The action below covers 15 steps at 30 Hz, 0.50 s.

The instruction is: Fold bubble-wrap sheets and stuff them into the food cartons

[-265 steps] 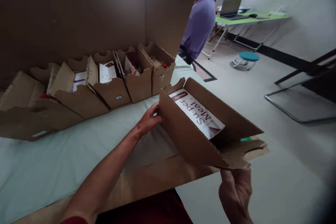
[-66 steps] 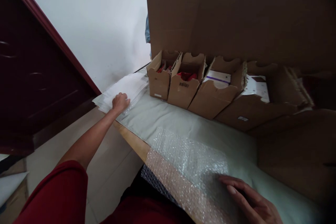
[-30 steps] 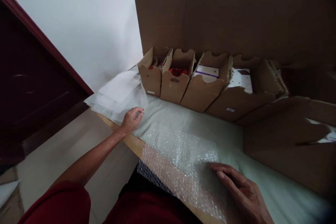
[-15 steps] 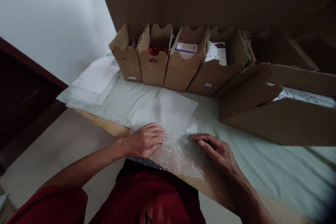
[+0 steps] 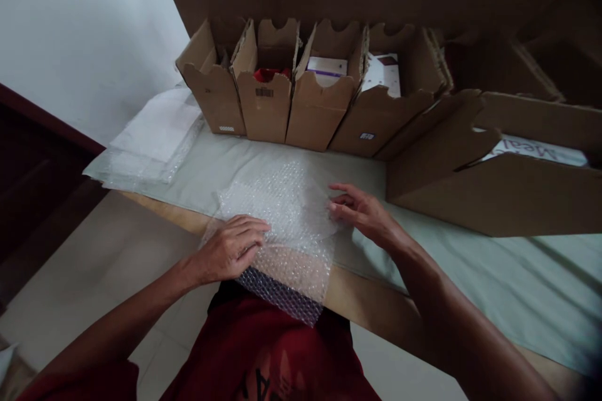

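Note:
A clear bubble wrap sheet lies at the table's front edge, its lower end hanging over toward my red shirt. On top of it lies another whitish translucent piece of bubble wrap. My left hand rests on the left side of the wrap, fingers stretched and lying over it. At the right edge of the upper piece is my right hand, its thumb and curled fingers pinching that edge while the index finger points outward. Whether anything lies inside the wrap I cannot tell.
Several open cardboard bins line the back, some holding small boxes and a red item. A larger cardboard box stands at right. At left lies a stack of clear and white sheets. A pale green cloth covers the table.
My right hand has moved up and taken the wrap's right edge. The upper piece now lies differently, spread further left. My left hand has shifted left and stays on the wrap.

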Available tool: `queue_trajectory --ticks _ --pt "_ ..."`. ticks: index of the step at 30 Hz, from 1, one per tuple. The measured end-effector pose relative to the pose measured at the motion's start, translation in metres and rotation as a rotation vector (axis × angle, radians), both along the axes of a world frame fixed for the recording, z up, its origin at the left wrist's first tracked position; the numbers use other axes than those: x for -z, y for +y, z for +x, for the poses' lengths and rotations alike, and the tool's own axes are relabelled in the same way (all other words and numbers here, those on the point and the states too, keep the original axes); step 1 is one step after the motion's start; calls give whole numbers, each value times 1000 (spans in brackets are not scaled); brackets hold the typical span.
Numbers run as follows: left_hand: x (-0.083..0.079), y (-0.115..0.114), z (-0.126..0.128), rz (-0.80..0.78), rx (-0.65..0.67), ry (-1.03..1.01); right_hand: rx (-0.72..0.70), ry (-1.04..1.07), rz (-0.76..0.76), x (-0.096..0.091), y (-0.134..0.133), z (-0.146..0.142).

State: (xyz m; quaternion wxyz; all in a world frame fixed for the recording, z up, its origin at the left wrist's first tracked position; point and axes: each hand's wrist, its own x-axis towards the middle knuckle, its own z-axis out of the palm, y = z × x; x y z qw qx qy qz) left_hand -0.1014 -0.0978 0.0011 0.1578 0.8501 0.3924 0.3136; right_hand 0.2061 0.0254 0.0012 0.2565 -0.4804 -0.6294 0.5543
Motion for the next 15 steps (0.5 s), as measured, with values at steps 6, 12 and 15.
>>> queue_trajectory --ticks 6,12,15 --pt "-23 16 -15 -45 -144 -33 99 36 181 -9 -15 -14" --pt "-47 5 -39 -182 -330 -50 202 -119 310 -49 -78 2" --pt "-38 -14 -49 -160 -338 -26 96 -121 318 -45 -113 0"
